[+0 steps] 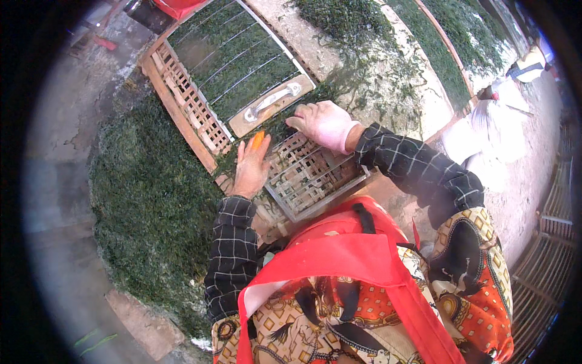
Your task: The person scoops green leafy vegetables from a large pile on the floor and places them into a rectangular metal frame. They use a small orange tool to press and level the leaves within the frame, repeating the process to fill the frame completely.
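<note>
A wire-barred metal frame with a wooden end board (273,107) and a metal pull handle (273,101) lies over dark green shredded plant matter (241,50) on a wooden lattice. My left hand (251,167), bare but for an orange cover on one finger, rests at the lattice's left side, below the board. My right hand (325,126), in a pale pink glove, is at the green strands just below the board's right end; its fingertips are partly hidden, so a grip cannot be told. Nearer my body, a barred metal frame (327,200) lies over lattice with few strands on it.
A large green heap (150,204) lies at the left. More strands are scattered on the pale surface (427,104) at upper right. A dark bucket (148,16) stands at upper left, white bags (491,123) at right, and slatted racks (532,291) at lower right.
</note>
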Tool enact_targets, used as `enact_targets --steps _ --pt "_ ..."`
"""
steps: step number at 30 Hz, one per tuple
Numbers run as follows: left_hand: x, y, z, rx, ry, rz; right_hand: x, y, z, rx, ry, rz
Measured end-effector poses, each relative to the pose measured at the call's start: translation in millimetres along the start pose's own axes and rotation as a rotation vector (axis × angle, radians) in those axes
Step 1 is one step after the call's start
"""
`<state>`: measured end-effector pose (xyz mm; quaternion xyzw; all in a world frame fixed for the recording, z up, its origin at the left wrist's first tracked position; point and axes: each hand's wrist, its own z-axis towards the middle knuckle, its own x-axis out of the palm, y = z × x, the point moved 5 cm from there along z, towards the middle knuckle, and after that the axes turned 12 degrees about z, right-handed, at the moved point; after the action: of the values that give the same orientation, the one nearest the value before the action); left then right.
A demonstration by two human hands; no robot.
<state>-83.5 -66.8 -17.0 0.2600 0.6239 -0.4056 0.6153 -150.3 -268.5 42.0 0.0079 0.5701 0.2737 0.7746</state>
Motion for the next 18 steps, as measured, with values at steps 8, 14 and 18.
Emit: enact_targets --steps 8,14,18 --pt "-13.9 -27.6 2.9 0.022 -0.389 0.355 16.7 -30.3 -6.0 0.216 -0.136 0.299" --pt "-22.2 4.1 -2.0 -0.140 -0.471 0.311 -9.1 -52.5 -1.3 0.594 -0.111 0.355" --pt "-35.3 15.3 -5.5 -0.378 -0.510 0.248 -12.8 -29.8 -1.5 0.506 -0.203 0.266"
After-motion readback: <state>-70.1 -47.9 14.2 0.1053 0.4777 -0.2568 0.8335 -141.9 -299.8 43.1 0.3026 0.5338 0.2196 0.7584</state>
